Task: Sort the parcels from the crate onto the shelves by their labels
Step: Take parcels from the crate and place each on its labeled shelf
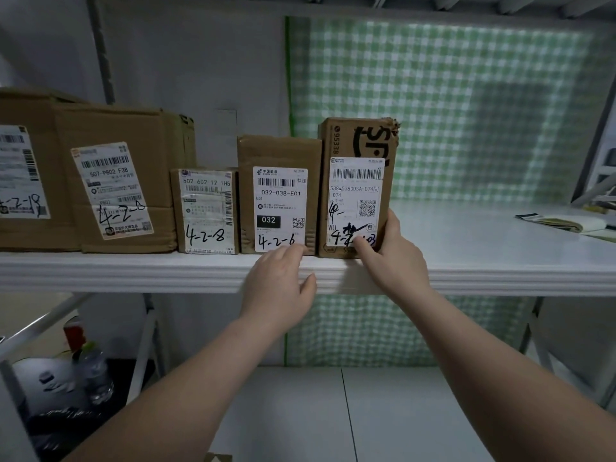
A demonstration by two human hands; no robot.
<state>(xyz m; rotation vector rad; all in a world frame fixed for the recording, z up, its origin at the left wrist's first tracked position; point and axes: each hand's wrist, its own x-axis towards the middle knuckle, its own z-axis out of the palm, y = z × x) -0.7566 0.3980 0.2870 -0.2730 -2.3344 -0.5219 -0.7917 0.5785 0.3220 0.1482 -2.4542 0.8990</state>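
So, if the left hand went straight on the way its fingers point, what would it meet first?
Probably the lower front of the parcel marked 4-2-6; the left hand may be touching it, since depth is unclear.

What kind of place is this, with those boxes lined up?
Likely a parcel pickup or sorting room. Cardboard parcels stand in a row on a white shelf, their shipping labels carry handwritten codes such as 4-2-8, and the right hand grips the rightmost parcel.
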